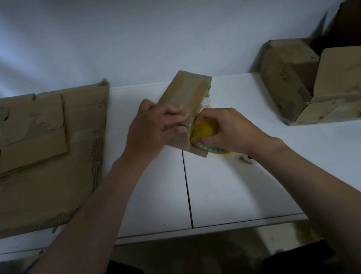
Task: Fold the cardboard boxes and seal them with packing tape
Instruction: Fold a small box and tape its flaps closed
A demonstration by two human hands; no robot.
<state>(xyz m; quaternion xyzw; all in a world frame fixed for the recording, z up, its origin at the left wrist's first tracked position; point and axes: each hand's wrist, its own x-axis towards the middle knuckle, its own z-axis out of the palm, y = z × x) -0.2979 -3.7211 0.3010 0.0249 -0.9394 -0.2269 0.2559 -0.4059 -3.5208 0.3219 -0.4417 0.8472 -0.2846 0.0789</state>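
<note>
A small folded cardboard box [187,93] stands tilted on the white table [226,188], near the middle by the wall. My left hand [151,126] grips its near left side, fingers pressed on the top face. My right hand [225,127] holds a yellow tape roll [203,129] against the box's near right edge. Clear tape runs from the roll onto the cardboard. Part of the roll is hidden under my fingers.
Flattened cardboard sheets [35,153] cover the table's left part. Folded boxes [317,85] stand stacked at the right, against the wall. A small white object [246,159] lies by my right wrist. A dark seam splits the tabletop down the middle.
</note>
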